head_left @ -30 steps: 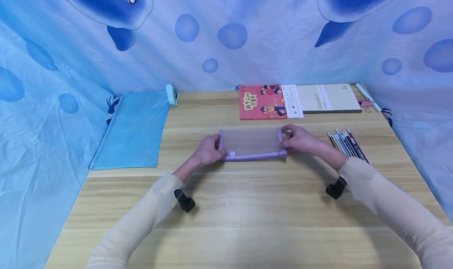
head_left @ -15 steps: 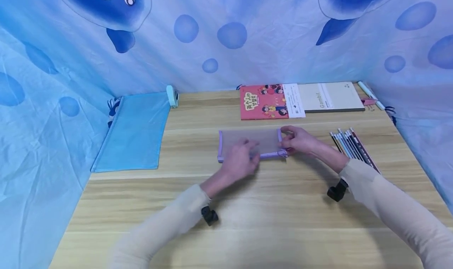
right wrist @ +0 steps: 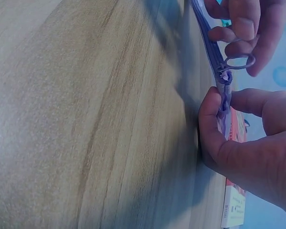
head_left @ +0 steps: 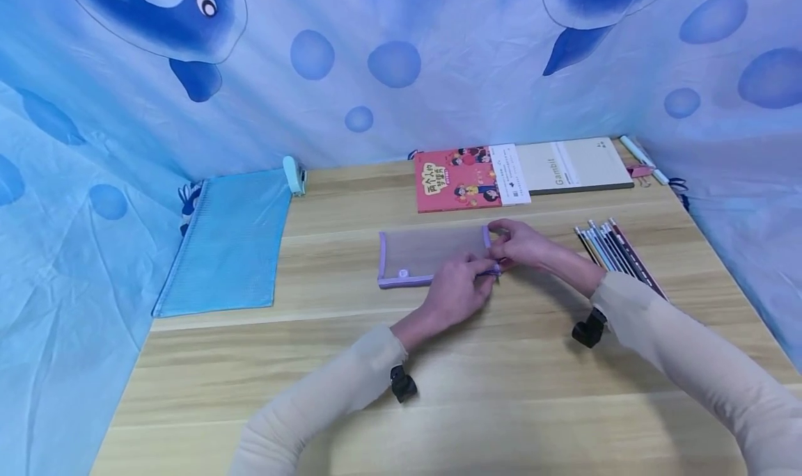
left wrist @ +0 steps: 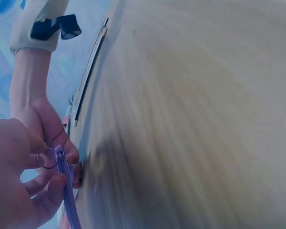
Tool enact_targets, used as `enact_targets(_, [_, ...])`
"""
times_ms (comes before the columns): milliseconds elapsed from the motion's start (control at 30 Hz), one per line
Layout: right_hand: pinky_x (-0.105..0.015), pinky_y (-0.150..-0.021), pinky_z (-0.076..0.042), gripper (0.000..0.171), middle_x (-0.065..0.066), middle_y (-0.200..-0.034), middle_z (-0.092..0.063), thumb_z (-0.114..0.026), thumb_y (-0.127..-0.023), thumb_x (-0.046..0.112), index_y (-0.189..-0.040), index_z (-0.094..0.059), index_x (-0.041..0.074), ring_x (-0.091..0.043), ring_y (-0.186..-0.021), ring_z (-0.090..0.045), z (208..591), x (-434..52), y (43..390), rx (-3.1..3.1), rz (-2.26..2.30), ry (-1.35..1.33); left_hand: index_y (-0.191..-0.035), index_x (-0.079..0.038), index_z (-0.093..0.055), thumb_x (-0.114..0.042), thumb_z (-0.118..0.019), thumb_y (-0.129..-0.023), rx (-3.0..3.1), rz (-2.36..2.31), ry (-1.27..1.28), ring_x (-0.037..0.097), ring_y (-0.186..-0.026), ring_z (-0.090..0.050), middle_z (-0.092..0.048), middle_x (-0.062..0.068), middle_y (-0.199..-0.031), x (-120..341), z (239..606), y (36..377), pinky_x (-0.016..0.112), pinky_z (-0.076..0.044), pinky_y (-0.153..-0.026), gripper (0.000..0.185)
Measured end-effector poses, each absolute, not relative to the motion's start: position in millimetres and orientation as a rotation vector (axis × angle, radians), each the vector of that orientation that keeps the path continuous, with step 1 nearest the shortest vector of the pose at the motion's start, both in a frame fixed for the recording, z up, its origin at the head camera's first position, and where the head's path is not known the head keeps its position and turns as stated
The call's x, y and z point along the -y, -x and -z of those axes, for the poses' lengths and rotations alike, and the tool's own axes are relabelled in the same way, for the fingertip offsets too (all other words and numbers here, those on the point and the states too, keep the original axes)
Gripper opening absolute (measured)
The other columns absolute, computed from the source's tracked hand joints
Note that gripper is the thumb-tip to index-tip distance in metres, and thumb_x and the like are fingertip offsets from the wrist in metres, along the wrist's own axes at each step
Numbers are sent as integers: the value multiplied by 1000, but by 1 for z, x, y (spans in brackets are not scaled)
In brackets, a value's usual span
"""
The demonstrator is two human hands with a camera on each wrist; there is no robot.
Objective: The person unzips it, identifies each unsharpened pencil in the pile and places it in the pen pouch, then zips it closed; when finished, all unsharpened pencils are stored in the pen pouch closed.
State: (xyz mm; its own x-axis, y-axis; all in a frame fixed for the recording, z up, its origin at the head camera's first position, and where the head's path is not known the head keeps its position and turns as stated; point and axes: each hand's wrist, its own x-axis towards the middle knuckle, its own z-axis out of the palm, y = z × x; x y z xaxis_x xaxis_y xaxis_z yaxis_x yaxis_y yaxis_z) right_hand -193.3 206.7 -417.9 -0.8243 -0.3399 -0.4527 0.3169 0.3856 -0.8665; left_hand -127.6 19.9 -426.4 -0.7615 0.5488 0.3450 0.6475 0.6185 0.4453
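1. Mesh pouch — translucent, purple-edged, lying flat near the middle of the tabletop, its zip edge toward the person.
2. Right hand — fingers closed in a pinch on the pouch's right end, at the end of the zip; judged to be anchoring the pouch so it does not slide along the wood.
3. Left hand — reaching across to the same end; fingers pinch the ring pull of the zip slider, which sits just beside the right hand's grip. The two hands meet at that corner, one holding, one on the pull.
4. Pencils — a bundle laid side by side toward the right edge of the tabletop, apart from the pouch.
5. Red picture book and grey notebook — flat, side by side along the far edge.
6. Blue mesh folder — flat at the left edge; a small pale-green object at its far corner, kind not clear.
7. Surface — light wood-grain tabletop, matt.
8. Surround — blue cloth printed with bubbles and whale shapes, hung on three sides.
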Motion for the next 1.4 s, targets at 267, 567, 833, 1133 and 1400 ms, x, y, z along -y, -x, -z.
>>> enact_targets(267, [-35, -80, -58, 74, -25, -111, -55, -60, -92, -3, -153, -19, -11, -24, -88, -63, 418, -203, 194, -2097, 1445, -2, -109, -6, -76, -12, -75, -87, 2609, 782, 1059, 17, -90, -64, -70, 8, -100, -27, 425, 123, 22, -53, -77, 23])
enact_targets(567, [-32, -77, -56, 69, -27, -117, -52, -54, -93, -3, -154, -21, -8, -26, -93, -60, 415, -206, 193, -2126, 1409, -26, -96, -5, -69, -22, -81, -84, 2661, 591, 943, 16, -88, -60, -62, 7, -100, -51, 427, 120, 25, -52, -76, 24])
enact_targets(833, [-31, -76, -55, 69, -27, -117, -53, -56, -93, -1, -152, -22, -10, -26, -94, -60, 415, -203, 192, -2133, 1399, -28, -100, -4, -65, -10, -75, -85, 2632, 576, 942, 23, -98, -62, -62, 14, -113, -49, 431, 115, 31, -55, -82, 19])
enact_targets(1133, [-32, -78, -58, 73, -29, -117, -55, -60, -93, -2, -152, -18, -11, -20, -84, -64, 418, -201, 198, -2079, 1445, -40, -106, -1, -67, -7, -68, -90, 2670, 398, 951, 22, -85, -60, -61, 12, -100, -32, 438, 121, 28, -56, -72, 18])
enact_targets(1400, [-34, -79, -58, 74, -28, -118, -52, -60, -93, -1, -153, -17, -10, -22, -85, -63, 416, -203, 195, -2073, 1453, -56, -114, 2, -68, -7, -68, -84, 2495, 2, 1042, 22, -88, -61, -64, 13, -105, -28, 445, 122, 24, -57, -70, 32])
